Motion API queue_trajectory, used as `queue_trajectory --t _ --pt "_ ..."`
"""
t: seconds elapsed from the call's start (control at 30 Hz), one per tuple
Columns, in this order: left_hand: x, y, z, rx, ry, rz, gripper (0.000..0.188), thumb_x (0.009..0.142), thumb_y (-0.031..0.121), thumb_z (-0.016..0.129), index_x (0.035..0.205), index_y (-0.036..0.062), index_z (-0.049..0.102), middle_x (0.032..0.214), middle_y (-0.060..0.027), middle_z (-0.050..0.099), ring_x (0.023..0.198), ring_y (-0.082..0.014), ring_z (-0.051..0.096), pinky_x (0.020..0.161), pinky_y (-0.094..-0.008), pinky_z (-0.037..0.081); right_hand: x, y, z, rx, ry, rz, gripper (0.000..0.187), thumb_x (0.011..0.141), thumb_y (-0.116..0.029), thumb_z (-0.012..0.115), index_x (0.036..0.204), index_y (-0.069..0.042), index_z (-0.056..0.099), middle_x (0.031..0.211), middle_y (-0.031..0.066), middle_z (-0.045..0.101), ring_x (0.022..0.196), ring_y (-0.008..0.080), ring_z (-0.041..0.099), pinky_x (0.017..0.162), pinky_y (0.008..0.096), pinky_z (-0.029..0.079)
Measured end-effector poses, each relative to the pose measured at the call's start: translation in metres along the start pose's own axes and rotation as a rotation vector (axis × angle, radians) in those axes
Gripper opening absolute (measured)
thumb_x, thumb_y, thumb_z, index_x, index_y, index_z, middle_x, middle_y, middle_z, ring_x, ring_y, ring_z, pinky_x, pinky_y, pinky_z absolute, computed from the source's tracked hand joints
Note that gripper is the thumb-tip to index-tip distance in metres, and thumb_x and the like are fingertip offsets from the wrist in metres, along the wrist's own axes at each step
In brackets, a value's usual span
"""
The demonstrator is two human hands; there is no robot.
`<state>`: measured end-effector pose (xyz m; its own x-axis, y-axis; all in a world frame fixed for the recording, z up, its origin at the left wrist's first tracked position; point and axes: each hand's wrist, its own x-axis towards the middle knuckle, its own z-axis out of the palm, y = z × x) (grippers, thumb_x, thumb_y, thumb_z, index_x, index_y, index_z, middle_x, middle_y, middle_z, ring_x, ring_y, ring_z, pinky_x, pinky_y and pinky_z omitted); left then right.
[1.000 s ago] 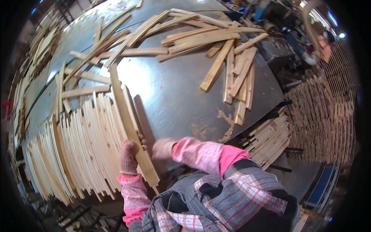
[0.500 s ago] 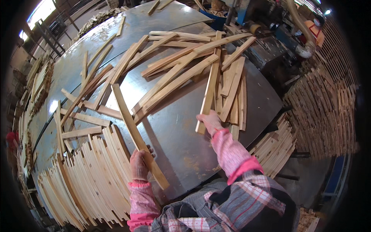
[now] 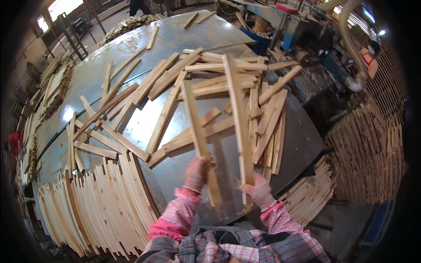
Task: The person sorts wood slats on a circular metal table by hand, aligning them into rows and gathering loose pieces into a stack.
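My left hand (image 3: 197, 174) is closed round a pale wooden slat (image 3: 197, 127), gripping it near its lower end and tilting it up above the table. Just to the right, my right hand (image 3: 259, 191) grips the lower end of a second, longer wooden slat (image 3: 238, 127), raised nearly parallel to the first. Both hands look gloved. Beyond them, a loose heap of slats (image 3: 165, 122) lies crisscrossed on the shiny metal table (image 3: 175, 188). A row of slats (image 3: 101, 199) lies side by side at the table's near left.
More slats (image 3: 307, 193) are stacked low beyond the table's right edge. A tall pile of rough strips (image 3: 366, 153) stands farther right. Machinery (image 3: 307, 48) and a ribbed hose (image 3: 346, 26) fill the far right, with another person (image 3: 370, 59) beside them.
The left hand has carried its slat rightward toward the middle. The right hand has drawn its slat off the heap, nearer to me. Some heap slats have shifted, and the view has tilted.
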<state>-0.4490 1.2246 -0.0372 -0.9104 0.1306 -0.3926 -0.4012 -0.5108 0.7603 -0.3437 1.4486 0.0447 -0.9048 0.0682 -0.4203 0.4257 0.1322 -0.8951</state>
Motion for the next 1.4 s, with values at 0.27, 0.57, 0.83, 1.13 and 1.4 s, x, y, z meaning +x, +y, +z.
queue_trajectory --t 0.27,0.57,0.83,1.13,1.4 --pt "0.021 -0.027 0.029 0.078 0.043 0.012 0.038 0.1 0.03 0.061 0.127 0.0032 0.064 0.106 -0.0065 0.069 0.102 -0.0144 0.064 0.088 -0.0262 0.05 0.035 0.001 0.055 -0.044 -0.108 -0.036 0.057 0.077 -0.01 0.076 0.13 -0.003 0.054 0.107 0.0072 0.066 0.095 0.0164 0.062 0.085 0.0326 0.053" --pt "0.099 0.135 -0.117 1.303 0.721 0.463 0.062 0.089 0.035 0.069 0.137 -0.003 0.055 0.131 -0.0287 0.058 0.125 -0.0416 0.054 0.11 -0.0437 0.04 0.395 -0.296 -0.076 -0.912 0.518 -0.32 0.093 0.084 -0.049 0.072 0.151 0.002 0.034 0.146 0.0278 0.049 0.132 0.0354 0.053 0.109 0.0381 0.043" --pt "0.196 0.267 -0.171 1.636 0.928 0.298 0.066 0.083 0.049 0.069 0.125 -0.0022 0.061 0.121 -0.0272 0.061 0.117 -0.0428 0.057 0.103 -0.0458 0.045 0.515 -0.276 -0.033 -1.31 0.318 -0.226 0.051 0.085 -0.043 0.07 0.121 -0.006 0.068 0.125 0.0213 0.066 0.122 0.0379 0.061 0.102 0.0464 0.049" --pt "0.368 0.296 -0.198 1.565 0.755 0.206 0.108 0.069 0.072 0.075 0.141 -0.0028 0.046 0.127 -0.0293 0.06 0.118 -0.0423 0.059 0.101 -0.0488 0.047 0.661 -0.246 -0.049 -1.447 0.446 -0.174 0.079 0.09 -0.056 0.06 0.15 -0.01 0.039 0.137 0.0227 0.058 0.128 0.0367 0.056 0.104 0.0488 0.046" --pt "0.353 0.223 -0.094 1.771 0.891 -0.048 0.103 0.066 0.072 0.076 0.134 -0.0017 0.052 0.117 -0.027 0.064 0.11 -0.0411 0.064 0.094 -0.0473 0.051 0.623 -0.212 0.005 -1.434 0.112 -0.187 0.064 0.086 -0.057 0.06 0.122 -0.005 0.063 0.129 0.0233 0.063 0.124 0.0386 0.058 0.105 0.0466 0.045"
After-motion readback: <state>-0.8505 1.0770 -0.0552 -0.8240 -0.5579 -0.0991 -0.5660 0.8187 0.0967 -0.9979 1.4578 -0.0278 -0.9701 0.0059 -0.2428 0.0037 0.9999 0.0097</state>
